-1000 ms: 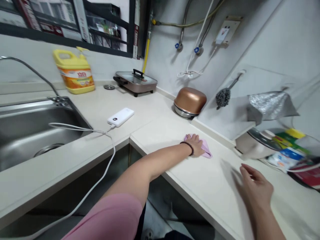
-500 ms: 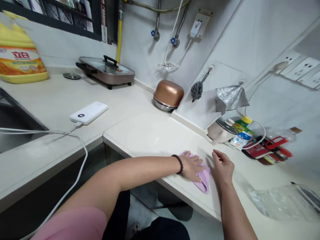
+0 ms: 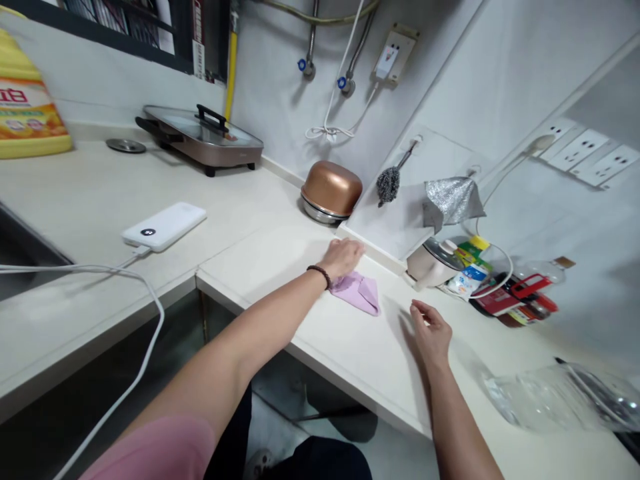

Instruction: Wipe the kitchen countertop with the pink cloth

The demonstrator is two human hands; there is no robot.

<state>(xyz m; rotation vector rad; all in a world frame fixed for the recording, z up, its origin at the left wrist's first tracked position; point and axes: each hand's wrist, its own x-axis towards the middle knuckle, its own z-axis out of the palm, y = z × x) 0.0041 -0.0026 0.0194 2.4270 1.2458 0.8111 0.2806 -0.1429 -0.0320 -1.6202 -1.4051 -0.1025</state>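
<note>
At the far left a yellow detergent jug (image 3: 27, 110) stands against the back wall, cut by the frame edge, with a small metal disc (image 3: 126, 145) on the counter beside it. Next comes a flat electric pan (image 3: 200, 138) under a glass lid, then a white power bank (image 3: 164, 227) whose white cable (image 3: 120, 277) trails off over the counter's front edge. Between the power bank and the pan the counter (image 3: 90, 200) lies open.

Past the seam in the counter top, the left hand (image 3: 343, 257) presses flat, fingers together, on the upper corner of a pink cloth (image 3: 360, 293). The cloth lies folded on the counter, its long axis running from under the hand down toward the right, its pointed end aimed at the front edge. Just behind the hand sits an upturned copper pot (image 3: 332, 190) near the wall, and a white board (image 3: 400, 220) leans there, its lower edge close to the fingers. A steel scrubber (image 3: 387, 183) hangs above it.

The right hand (image 3: 430, 333) rests on the bare counter, fingers loosely spread, holding nothing, apart from the cloth. In front of both hands the counter runs free to its front edge. Behind the right hand crowd a small lidded cooker (image 3: 433, 263) and packets (image 3: 473, 267); at the far right lies a clear plastic bag (image 3: 550, 400)
</note>
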